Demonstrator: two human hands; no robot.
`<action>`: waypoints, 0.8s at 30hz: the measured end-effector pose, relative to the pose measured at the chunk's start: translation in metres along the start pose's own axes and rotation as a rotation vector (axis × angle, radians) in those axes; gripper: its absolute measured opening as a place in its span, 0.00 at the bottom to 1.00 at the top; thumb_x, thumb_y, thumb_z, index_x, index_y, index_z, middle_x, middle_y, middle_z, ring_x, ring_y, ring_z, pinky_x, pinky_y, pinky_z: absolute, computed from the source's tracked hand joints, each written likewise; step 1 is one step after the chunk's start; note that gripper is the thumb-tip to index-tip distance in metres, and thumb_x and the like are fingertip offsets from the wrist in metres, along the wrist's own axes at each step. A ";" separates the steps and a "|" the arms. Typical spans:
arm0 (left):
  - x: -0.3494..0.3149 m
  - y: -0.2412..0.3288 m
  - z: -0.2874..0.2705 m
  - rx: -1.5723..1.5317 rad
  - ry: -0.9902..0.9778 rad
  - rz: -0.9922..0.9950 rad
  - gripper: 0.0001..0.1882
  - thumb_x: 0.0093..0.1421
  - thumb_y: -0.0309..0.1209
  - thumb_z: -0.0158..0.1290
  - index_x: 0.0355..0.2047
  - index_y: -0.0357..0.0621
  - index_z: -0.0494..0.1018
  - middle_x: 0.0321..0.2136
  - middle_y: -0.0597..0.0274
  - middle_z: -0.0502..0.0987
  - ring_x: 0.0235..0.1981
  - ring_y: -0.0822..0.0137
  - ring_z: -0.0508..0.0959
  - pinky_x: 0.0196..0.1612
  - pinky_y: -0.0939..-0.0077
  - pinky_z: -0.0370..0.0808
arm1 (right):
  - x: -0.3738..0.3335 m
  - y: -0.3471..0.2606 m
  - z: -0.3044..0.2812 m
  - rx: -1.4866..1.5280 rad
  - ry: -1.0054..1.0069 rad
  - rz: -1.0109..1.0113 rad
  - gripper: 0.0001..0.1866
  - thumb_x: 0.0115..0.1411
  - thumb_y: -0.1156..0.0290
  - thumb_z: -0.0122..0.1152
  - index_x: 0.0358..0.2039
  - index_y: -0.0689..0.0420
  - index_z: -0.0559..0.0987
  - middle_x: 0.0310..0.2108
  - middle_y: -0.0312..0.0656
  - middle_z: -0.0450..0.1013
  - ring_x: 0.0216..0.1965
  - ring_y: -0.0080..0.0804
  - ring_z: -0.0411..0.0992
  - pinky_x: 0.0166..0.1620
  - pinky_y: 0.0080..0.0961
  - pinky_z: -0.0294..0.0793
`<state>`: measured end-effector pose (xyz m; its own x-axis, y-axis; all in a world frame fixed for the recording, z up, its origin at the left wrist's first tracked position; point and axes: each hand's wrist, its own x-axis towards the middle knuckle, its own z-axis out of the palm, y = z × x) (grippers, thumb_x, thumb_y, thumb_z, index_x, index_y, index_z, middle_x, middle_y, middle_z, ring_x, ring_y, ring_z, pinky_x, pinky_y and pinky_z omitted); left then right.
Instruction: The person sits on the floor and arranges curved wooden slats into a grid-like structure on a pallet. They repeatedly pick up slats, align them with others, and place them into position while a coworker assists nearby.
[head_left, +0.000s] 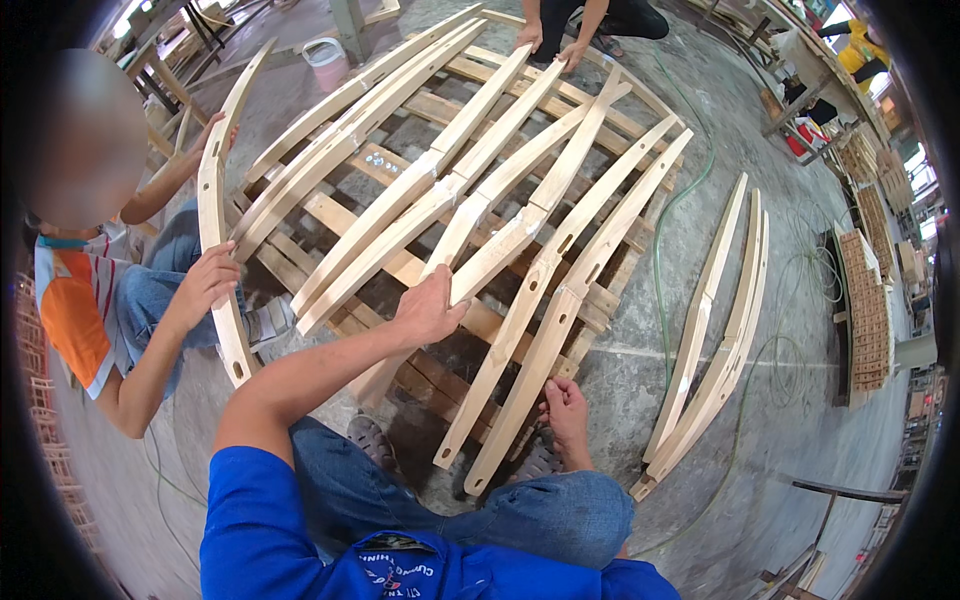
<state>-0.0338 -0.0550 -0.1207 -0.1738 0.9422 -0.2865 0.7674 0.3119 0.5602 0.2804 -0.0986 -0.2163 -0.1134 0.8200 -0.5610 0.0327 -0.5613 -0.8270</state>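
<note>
My left hand (432, 308) is closed around the near part of a bent pale wooden piece (472, 212), one of several lying across a wooden pallet. Right beside that hand is the near end of another bent piece (512, 240). My right hand (568, 415) is low by the pallet's near right corner, its fingers curled together; whatever they may hold is too small to make out. Just left of it lies a slotted curved wooden piece (553, 325), with a similar slotted piece (532, 300) alongside.
At left, a seated person holds a curved slotted piece (212, 200) upright. Another person's hands (570, 52) grip wooden pieces at the far side. More curved pieces (735, 345) lie on the floor at right, near a green hose (657, 250). A pail (327, 65) stands behind.
</note>
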 end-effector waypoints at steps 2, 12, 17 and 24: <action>0.002 -0.008 0.004 0.044 0.051 0.027 0.26 0.62 0.41 0.61 0.46 0.36 0.61 0.35 0.38 0.76 0.40 0.38 0.80 0.43 0.46 0.75 | 0.000 0.000 0.001 0.003 -0.003 -0.007 0.17 0.70 0.62 0.63 0.52 0.60 0.77 0.33 0.33 0.76 0.28 0.18 0.72 0.26 0.16 0.73; 0.009 -0.001 0.007 0.121 -0.010 -0.015 0.34 0.58 0.40 0.60 0.60 0.34 0.65 0.44 0.38 0.79 0.48 0.40 0.80 0.53 0.53 0.76 | -0.001 -0.001 0.001 0.002 -0.003 0.000 0.18 0.70 0.62 0.62 0.53 0.62 0.76 0.33 0.35 0.76 0.29 0.19 0.73 0.26 0.18 0.75; 0.013 0.008 0.004 0.269 -0.094 -0.060 0.35 0.57 0.42 0.61 0.61 0.35 0.66 0.49 0.39 0.78 0.49 0.44 0.80 0.53 0.53 0.77 | -0.004 0.001 0.007 -0.110 -0.045 0.003 0.19 0.70 0.63 0.62 0.54 0.63 0.73 0.35 0.37 0.77 0.32 0.20 0.75 0.31 0.20 0.77; 0.015 0.001 0.005 0.258 -0.129 -0.052 0.31 0.57 0.43 0.62 0.55 0.35 0.69 0.44 0.40 0.80 0.48 0.43 0.81 0.51 0.50 0.78 | -0.008 -0.002 0.020 -0.053 -0.177 -0.030 0.18 0.70 0.67 0.63 0.54 0.64 0.71 0.44 0.43 0.79 0.42 0.24 0.77 0.45 0.23 0.77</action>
<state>-0.0323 -0.0413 -0.1281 -0.1494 0.8972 -0.4155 0.8940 0.3021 0.3309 0.2617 -0.1064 -0.2097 -0.2882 0.8010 -0.5248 0.0786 -0.5264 -0.8466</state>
